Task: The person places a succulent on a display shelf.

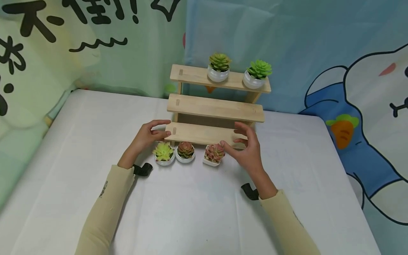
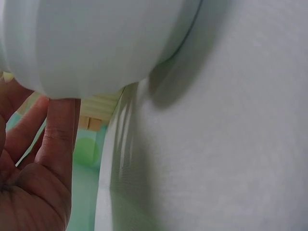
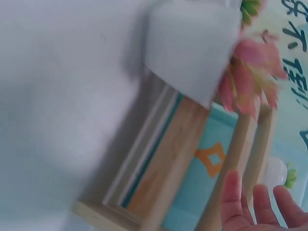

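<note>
A three-tier wooden plant stand (image 1: 204,132) stands at the table's back. My left hand (image 1: 148,135) is at the left end of its lowest tier, fingertips right at the edge and holding no pot. Just in front of that tier are a yellow-green succulent (image 1: 163,152) and a dark red succulent (image 1: 185,150) in round white pots, plus a pink succulent (image 1: 214,154) in a square white pot. My right hand (image 1: 247,148) is spread loosely at the lowest tier's right end, thumb beside the pink succulent. A white pot (image 2: 96,43) fills the left wrist view's upper left.
On the top tier sit two potted succulents, one olive-green (image 1: 220,67) and one bright green (image 1: 257,74). A white cloth (image 1: 191,212) covers the table. Printed curtains (image 1: 287,35) hang behind and beside it.
</note>
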`<state>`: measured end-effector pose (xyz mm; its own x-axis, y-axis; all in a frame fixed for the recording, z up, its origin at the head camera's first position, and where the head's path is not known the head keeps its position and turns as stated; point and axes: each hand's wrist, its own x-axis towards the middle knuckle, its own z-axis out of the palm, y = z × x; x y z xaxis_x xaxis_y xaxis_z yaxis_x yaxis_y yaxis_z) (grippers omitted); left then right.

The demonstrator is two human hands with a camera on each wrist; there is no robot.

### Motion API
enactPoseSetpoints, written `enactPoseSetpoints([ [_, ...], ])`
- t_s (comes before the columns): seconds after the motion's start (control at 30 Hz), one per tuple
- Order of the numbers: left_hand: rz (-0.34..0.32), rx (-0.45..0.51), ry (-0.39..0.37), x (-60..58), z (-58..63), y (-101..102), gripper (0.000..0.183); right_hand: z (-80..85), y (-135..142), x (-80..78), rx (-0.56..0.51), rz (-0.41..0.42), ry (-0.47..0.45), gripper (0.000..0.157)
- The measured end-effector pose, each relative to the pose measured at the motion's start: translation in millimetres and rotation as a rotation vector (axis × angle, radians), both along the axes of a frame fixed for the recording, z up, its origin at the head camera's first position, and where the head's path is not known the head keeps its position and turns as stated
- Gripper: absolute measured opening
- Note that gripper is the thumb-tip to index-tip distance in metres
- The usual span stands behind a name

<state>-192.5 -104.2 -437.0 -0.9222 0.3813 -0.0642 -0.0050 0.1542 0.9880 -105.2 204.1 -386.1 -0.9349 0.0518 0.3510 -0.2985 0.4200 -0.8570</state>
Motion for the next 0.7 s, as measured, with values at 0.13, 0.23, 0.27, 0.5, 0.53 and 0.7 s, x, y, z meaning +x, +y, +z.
enactPoseSetpoints([
  [0.13, 0.0, 0.0, 0.004, 0.6, 0.1, -0.3, 0.047, -10.2, -3.1, 8.3, 0.038, 0.032, -0.052, 0.062],
  [0.23, 0.0, -0.002, 0.004, 0.2, -0.9, -0.3, 0.047, -15.7, -5.5, 13.4, 0.053, 0.062, -0.114, 0.062],
  [0.27, 0.0, -0.003, 0.004, 0.0, -0.8, -0.1, 0.047, -17.1, -6.2, 14.7, 0.061, 0.072, -0.138, 0.062],
  [0.5, -0.006, -0.006, -0.001, 0.2, -0.2, 1.3, 0.047, -24.9, -9.1, 21.5, 0.153, 0.119, -0.222, 0.064],
  [0.53, -0.005, -0.004, -0.001, 0.3, -0.1, 1.3, 0.047, -25.5, -9.2, 22.1, 0.164, 0.122, -0.222, 0.064],
  [0.7, -0.001, 0.005, -0.005, 0.5, -0.3, 0.7, 0.047, -26.9, -9.7, 23.4, 0.208, 0.13, -0.208, 0.065],
])
